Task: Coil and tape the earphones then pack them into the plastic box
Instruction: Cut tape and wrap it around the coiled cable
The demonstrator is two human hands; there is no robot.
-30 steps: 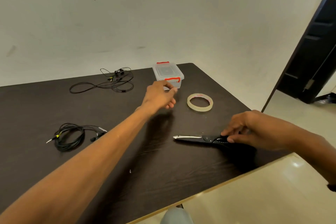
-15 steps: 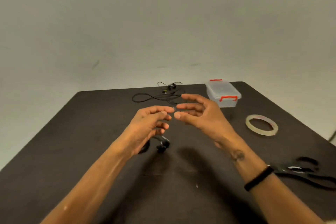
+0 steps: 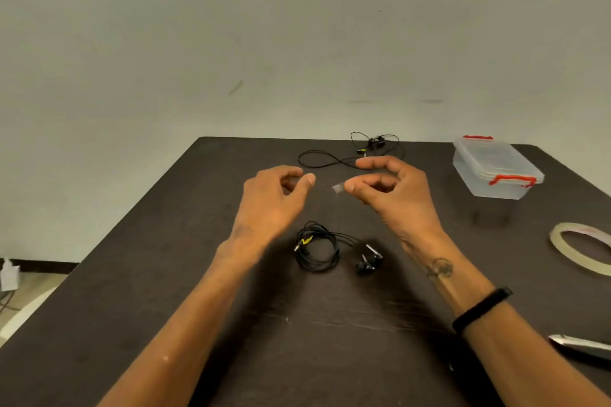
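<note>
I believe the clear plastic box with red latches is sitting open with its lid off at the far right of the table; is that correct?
Not quite. The head view shows the plastic box at the far right of the table with its lid on and both red latches in place, so it is closed, not open.

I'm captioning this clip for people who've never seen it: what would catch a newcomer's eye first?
Two hands raised mid-frame above the dark table: the right hand pinches a small strip of clear tape, and the left hand hangs loosely curled beside it. Right below them lie coiled black earphones. A clear plastic box with red clasps sits far right, lid on.
</note>
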